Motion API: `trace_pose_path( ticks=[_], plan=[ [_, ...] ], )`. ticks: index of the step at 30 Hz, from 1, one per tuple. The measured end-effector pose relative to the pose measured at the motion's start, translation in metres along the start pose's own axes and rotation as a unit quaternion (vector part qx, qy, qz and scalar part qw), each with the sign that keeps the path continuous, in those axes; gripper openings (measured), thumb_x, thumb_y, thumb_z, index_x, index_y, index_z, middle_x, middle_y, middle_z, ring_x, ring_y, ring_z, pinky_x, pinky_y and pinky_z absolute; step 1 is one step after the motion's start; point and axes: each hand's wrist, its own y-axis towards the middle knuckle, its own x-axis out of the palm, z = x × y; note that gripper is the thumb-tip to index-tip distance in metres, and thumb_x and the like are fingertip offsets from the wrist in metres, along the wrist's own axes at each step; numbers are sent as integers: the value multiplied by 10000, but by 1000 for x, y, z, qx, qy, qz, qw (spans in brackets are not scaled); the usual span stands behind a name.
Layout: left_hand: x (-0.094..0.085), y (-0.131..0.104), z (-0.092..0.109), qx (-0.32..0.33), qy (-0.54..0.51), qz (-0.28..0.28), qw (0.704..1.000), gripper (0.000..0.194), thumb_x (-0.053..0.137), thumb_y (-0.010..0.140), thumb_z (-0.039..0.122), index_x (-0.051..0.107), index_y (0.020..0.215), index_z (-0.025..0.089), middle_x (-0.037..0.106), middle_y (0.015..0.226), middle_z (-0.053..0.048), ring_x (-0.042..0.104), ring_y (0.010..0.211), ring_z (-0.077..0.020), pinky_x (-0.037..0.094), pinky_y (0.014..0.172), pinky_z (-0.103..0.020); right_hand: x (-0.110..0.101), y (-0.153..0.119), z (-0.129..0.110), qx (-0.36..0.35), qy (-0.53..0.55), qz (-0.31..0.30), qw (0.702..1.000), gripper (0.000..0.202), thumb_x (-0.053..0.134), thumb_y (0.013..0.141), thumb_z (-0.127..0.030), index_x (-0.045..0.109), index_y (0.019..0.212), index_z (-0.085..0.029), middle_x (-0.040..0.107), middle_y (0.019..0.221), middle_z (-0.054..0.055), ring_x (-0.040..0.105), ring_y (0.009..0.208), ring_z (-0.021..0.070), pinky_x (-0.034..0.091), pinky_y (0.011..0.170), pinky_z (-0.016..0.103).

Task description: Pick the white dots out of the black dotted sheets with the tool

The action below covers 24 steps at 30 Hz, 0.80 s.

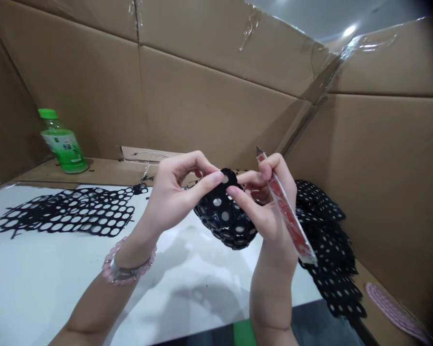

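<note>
Between my hands, above the white tabletop, is a rounded black piece with pale dots (pixel 222 216), its surface glossy in places. My left hand (pixel 182 187) pinches its top edge between thumb and forefinger. Close beside it, my right hand (pixel 269 202) grips the same dotted piece with thumb and fingers. Tucked among the right fingers as well is a slim red craft knife or pen-like tool (pixel 288 214), wrapped in clear plastic, its dark pointed tip up and away from the piece. A pink bead bracelet (pixel 128 269) circles my left wrist.
Black netting with round holes (pixel 90 211) lies on the white table (pixel 159 298) at left. A green bottle (pixel 65 144) stands behind it. Stacked black dotted sheets (pixel 328 250) lie at right, near a pink woven item (pixel 393 307). Cardboard walls (pixel 216 101) enclose the back and sides.
</note>
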Motion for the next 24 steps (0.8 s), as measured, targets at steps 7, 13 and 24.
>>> trace_pose_path(
  ticks=[7,13,24],
  plan=[
    [12,-1,-1,112,64,18,991,67,662,852,194,717,814,187,687,816,-27,636,762,-142,523,726,-266,3,-2,-4,-5,29,-10,1000,409,749,759,-174,361,820,-290,556,713,-46,420,511,137,312,434,295],
    [11,-1,1,117,34,-35,992,51,692,833,190,739,841,173,751,834,-45,679,740,-143,536,682,-246,3,-3,-4,-14,19,8,1000,424,751,759,-163,353,826,-291,552,733,-40,439,542,144,295,434,297],
    [23,-7,-3,124,123,-17,984,92,569,881,160,657,855,166,722,775,-28,650,668,-128,519,640,-226,0,6,6,5,48,-19,999,368,700,772,-259,339,831,-298,448,674,-43,349,526,161,266,452,301]
  ],
)
